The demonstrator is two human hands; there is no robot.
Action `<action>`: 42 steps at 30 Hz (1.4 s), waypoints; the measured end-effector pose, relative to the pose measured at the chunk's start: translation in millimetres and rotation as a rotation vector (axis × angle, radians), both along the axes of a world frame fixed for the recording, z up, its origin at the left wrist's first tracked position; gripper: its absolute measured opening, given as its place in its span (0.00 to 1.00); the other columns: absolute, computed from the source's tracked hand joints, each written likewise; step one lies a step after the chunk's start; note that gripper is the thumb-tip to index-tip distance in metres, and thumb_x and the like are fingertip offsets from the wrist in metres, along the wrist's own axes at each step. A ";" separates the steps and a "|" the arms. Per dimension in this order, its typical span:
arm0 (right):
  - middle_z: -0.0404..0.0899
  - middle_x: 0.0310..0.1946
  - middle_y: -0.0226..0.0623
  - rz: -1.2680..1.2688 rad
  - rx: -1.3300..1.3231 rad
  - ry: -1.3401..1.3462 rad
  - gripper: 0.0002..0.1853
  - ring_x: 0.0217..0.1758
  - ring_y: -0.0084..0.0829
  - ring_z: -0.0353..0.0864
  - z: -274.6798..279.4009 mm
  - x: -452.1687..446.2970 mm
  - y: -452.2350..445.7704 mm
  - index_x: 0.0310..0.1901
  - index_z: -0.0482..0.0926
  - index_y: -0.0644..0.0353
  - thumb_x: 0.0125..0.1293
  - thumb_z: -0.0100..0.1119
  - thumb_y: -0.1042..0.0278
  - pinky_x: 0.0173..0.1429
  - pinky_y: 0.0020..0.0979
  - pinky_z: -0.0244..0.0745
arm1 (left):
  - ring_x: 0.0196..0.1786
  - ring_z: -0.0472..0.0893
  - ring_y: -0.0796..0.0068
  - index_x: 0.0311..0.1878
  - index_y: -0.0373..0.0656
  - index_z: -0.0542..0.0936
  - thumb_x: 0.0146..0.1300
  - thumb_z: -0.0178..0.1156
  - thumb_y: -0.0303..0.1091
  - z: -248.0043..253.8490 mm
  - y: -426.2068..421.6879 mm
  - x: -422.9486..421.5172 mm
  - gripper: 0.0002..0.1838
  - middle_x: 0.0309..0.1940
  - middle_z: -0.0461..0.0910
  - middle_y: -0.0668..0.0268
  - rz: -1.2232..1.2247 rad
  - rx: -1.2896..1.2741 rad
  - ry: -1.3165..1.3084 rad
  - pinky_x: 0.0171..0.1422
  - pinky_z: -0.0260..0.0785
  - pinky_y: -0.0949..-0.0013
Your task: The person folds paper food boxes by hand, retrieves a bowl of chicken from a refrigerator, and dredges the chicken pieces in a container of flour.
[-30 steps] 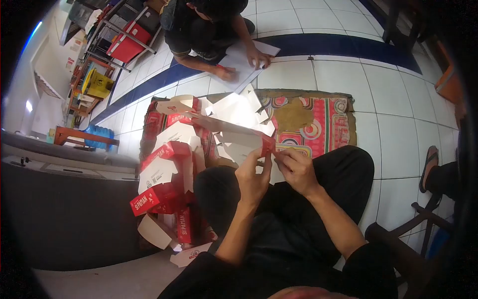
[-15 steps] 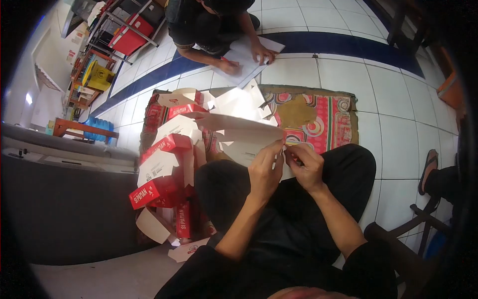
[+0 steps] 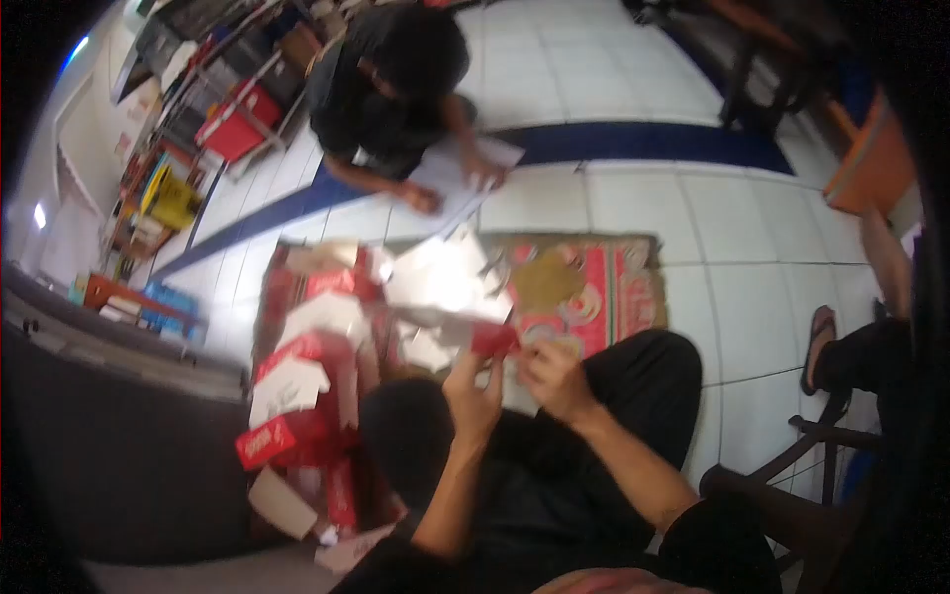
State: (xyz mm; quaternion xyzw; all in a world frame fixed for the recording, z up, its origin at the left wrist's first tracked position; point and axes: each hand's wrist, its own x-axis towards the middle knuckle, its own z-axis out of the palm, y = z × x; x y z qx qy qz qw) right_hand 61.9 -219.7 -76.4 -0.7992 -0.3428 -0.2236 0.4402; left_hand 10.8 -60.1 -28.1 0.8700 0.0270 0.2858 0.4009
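A red and white cardboard food box (image 3: 492, 340), partly folded, is up in front of my crossed legs. Around its lower left side my left hand (image 3: 473, 396) is closed. At the right edge of the card, the fingers of my right hand (image 3: 556, 381) pinch together. Motion blur softens the fold between them. To the left lies a pile of folded red and white boxes (image 3: 287, 391). Beyond my hands, a brightly lit white card piece (image 3: 440, 272) rests on the patterned mat (image 3: 633, 297).
Across the mat a person (image 3: 391, 109) crouches over white paper (image 3: 450, 183). A dark cabinet (image 3: 119, 436) borders the left side. At the right are another person's sandalled foot (image 3: 819, 342) and a dark stool (image 3: 782, 485). A red bin (image 3: 237, 124) stands far left.
The box has turned, bringing its red outside into view where the white inside showed. Both hands stay on it. The whole view has shifted, with the far floor and person lower in it.
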 end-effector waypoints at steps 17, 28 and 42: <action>0.87 0.40 0.43 -0.085 0.300 0.157 0.11 0.42 0.39 0.90 1.5 -13.6 1.2 0.48 0.89 0.67 0.64 0.72 0.80 0.43 0.33 0.86 | 0.40 0.88 0.53 0.51 0.34 0.85 0.70 0.67 0.21 6.8 -22.7 -6.3 0.08 0.42 0.83 0.52 -0.138 -0.055 -0.038 0.41 0.88 0.61; 0.87 0.42 0.44 -0.062 0.357 0.132 0.12 0.42 0.37 0.91 -10.0 -18.4 -0.7 0.51 0.90 0.65 0.67 0.72 0.79 0.45 0.33 0.86 | 0.42 0.92 0.54 0.52 0.36 0.84 0.71 0.68 0.24 -14.9 -15.1 -4.3 0.09 0.42 0.89 0.51 -0.146 -0.044 0.000 0.44 0.86 0.57; 0.87 0.43 0.41 -0.127 0.505 0.314 0.08 0.45 0.34 0.92 -13.7 -23.7 -8.4 0.46 0.89 0.66 0.69 0.73 0.74 0.48 0.33 0.90 | 0.45 0.93 0.54 0.55 0.36 0.84 0.71 0.66 0.22 5.1 -36.3 -10.1 0.11 0.43 0.89 0.50 -0.258 -0.015 0.002 0.45 0.86 0.59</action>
